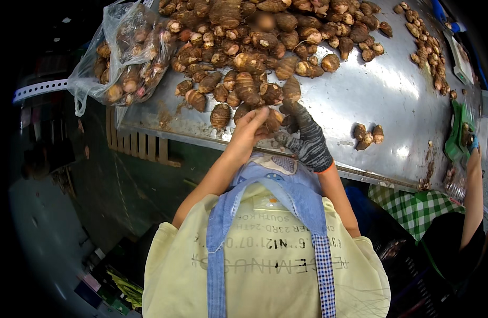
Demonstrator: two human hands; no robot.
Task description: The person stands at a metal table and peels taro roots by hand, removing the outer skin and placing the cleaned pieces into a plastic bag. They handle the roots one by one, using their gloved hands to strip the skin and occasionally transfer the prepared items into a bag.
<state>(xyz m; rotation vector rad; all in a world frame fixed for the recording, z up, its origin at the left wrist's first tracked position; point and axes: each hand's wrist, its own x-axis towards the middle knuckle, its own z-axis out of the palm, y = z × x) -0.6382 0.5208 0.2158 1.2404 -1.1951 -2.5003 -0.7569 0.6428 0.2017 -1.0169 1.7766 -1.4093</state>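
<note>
My bare left hand has its fingers closed on a brown taro corm near the front edge of the metal table. My right hand wears a grey knitted glove with an orange cuff. Its fingers are bent at the right side of that corm, beside a smaller dark piece; whether it grips either is not clear. An elongated taro corm shows just beyond the gloved fingertips. A large heap of taro corms lies beyond both hands.
A clear plastic bag of corms stands at the left. Several small corms lie to the right, with a row of them farther off. At the far right, a co-worker's gloved hand is by a green tray. A wooden pallet is below the table.
</note>
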